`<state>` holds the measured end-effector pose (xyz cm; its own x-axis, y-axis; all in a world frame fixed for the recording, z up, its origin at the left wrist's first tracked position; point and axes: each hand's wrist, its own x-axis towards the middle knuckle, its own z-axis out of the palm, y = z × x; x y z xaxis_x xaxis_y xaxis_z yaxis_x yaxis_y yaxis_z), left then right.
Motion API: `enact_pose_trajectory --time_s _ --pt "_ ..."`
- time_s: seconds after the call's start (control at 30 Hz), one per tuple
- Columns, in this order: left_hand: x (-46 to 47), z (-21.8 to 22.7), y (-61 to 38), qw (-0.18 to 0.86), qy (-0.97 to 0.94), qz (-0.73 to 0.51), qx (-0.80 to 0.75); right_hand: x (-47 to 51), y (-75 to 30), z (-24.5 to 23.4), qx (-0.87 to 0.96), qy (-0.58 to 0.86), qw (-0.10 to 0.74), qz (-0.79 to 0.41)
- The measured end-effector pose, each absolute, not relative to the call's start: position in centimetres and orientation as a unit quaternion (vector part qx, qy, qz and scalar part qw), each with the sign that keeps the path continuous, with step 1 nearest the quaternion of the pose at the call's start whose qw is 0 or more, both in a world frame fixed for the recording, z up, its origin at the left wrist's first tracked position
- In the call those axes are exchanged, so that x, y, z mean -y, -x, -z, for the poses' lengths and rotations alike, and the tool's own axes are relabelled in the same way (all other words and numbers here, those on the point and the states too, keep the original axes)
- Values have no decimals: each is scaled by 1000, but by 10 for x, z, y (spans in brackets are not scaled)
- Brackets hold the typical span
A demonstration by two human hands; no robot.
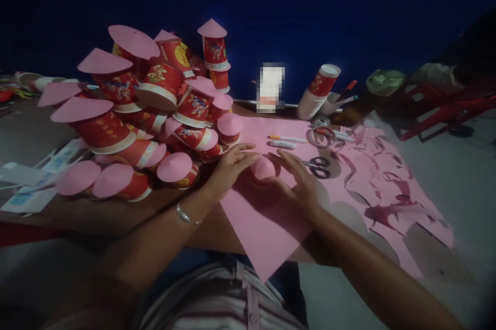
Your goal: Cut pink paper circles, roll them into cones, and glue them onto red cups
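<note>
Both our hands cup the pink-topped cup (262, 169) on the pink paper sheet (267, 216): left hand (231, 163) and right hand (300, 177) each in a loose, part-open grip, scissors (320, 166) just beside.

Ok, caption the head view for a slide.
Both hands, left hand and right hand, press a pink paper cone beside piled cone-topped cups.
</note>
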<state>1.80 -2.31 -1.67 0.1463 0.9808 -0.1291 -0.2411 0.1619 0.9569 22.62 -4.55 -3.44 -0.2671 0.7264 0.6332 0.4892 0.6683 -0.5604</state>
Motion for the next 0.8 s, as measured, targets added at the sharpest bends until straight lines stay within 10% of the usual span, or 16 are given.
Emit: enact_pose_trajectory --time_s 0.8 --pt "14 15 -26 677 -333 -483 -444 46 -226 26 778 402 447 -181"
